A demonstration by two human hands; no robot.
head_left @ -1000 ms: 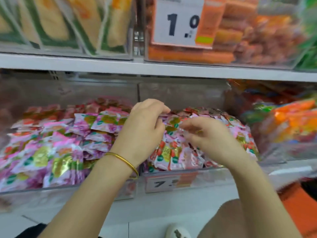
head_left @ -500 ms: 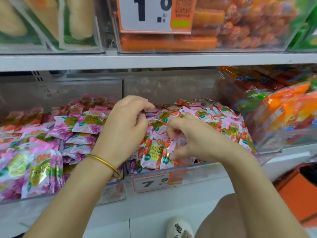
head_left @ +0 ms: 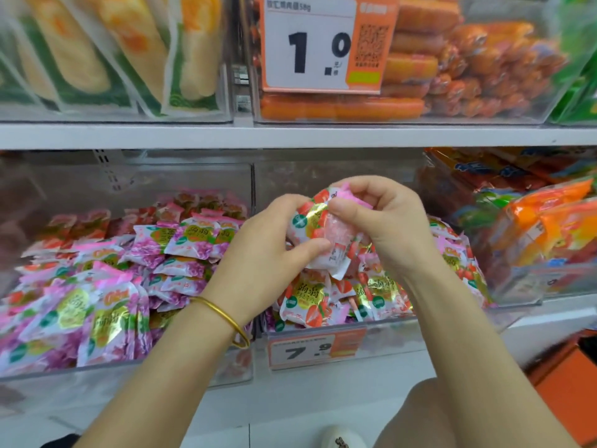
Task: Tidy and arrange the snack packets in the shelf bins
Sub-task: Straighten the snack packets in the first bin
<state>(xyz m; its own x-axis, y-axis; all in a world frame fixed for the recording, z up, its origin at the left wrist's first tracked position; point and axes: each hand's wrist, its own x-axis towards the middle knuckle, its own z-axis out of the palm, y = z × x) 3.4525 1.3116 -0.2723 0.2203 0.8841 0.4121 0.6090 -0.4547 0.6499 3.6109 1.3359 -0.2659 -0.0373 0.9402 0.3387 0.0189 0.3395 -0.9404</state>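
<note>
snack packets [head_left: 318,232] | gripped between left hand [head_left: 269,250], right hand [head_left: 392,227] | above bin [head_left: 420,324]

Both forearms reach forward, the left hand [head_left: 268,250] and right hand [head_left: 394,227] close together, fingers pinching a snack packet [head_left: 315,226].

snack packets [head_left: 310,232]: glossy plastic film, gold foil patches | bins [head_left: 323,179]: clear smooth plastic | bangle [head_left: 223,313]: shiny gold, probably metal | shelf [head_left: 290,136]: matt white | price tag [head_left: 318,349]: paper-like

Gap above packet heap [head_left: 381,286], shelf [head_left: 193,135] overhead, clear divider [head_left: 253,185] leftward
</note>
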